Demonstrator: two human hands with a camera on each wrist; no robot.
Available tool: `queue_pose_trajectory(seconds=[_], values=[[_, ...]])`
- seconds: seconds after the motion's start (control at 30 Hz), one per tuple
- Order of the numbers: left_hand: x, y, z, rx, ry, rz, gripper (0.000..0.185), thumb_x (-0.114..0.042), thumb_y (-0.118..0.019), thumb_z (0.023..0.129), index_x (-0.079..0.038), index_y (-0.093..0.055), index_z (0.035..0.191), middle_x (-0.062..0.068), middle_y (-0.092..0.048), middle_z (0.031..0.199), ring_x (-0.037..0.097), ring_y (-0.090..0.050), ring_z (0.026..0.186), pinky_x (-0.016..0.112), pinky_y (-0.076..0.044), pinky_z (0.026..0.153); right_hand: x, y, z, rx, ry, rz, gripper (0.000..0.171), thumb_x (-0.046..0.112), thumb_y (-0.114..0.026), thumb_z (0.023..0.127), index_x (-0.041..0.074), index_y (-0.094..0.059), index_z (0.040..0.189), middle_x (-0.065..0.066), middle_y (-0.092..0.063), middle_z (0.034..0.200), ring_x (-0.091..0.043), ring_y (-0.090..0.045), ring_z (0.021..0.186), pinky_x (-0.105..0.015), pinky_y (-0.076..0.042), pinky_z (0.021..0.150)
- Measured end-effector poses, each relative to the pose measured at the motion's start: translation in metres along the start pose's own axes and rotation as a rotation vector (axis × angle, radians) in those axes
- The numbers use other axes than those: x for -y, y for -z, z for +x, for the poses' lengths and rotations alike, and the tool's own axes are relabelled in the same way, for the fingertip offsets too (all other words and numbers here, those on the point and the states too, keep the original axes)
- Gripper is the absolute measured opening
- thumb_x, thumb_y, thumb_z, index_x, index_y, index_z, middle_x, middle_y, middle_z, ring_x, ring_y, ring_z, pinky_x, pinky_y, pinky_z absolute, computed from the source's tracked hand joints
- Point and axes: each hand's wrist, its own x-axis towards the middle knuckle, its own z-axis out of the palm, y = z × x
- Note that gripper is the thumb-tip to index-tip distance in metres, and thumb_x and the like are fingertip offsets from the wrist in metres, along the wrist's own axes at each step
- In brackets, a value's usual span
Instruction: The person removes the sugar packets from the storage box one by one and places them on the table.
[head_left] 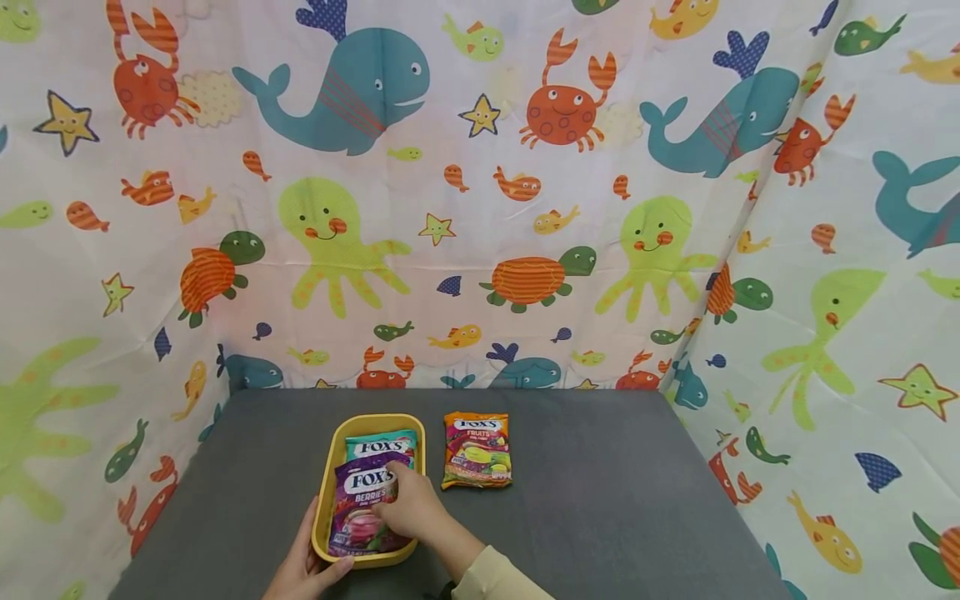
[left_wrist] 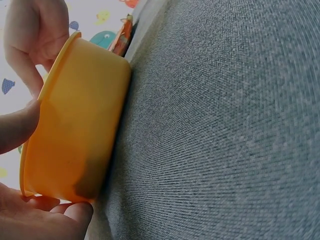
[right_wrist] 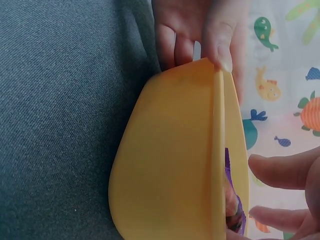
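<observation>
A yellow rectangular tub [head_left: 322, 508] stands on the grey surface. My left hand [head_left: 303, 571] grips its near left corner. In the left wrist view the thumb [left_wrist: 20, 125] lies on the rim while other fingers [left_wrist: 60, 217] touch the outer wall. Inside the tub, a purple Fox's Berries candy bag [head_left: 356, 517] partly covers a teal Fox's bag [head_left: 401, 439]. Over the purple bag is my right hand [head_left: 416, 504]. In the right wrist view its thumb and a finger are spread apart above the rim; the other fingertips are partly out of view.
An orange Fox's Fruits candy bag [head_left: 477, 450] lies on the grey cloth-covered table [head_left: 600, 500], to the right of the tub. A white curtain [head_left: 465, 283] printed with sea animals encloses the back and both sides.
</observation>
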Motion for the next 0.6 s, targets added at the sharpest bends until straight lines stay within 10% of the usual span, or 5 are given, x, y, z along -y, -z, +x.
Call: queue_pose_trajectory(seconds=[0.6], values=[[-0.001, -0.0003, 0.0006, 0.021, -0.033, -0.044, 0.117, -0.025, -0.079, 0.09, -0.012, 0.014, 0.161, 0.034, -0.02, 0.161, 0.047, -0.046, 0.137, 0.043, -0.054, 0.101, -0.0031, 0.0072, -0.0016, 0.033, 0.062, -0.03, 0.069, 0.02, -0.088, 0.079, 0.027, -0.059, 0.142, -0.003, -0.064, 0.133, -0.02, -0.059, 0.118, -0.045, -0.055, 0.097]])
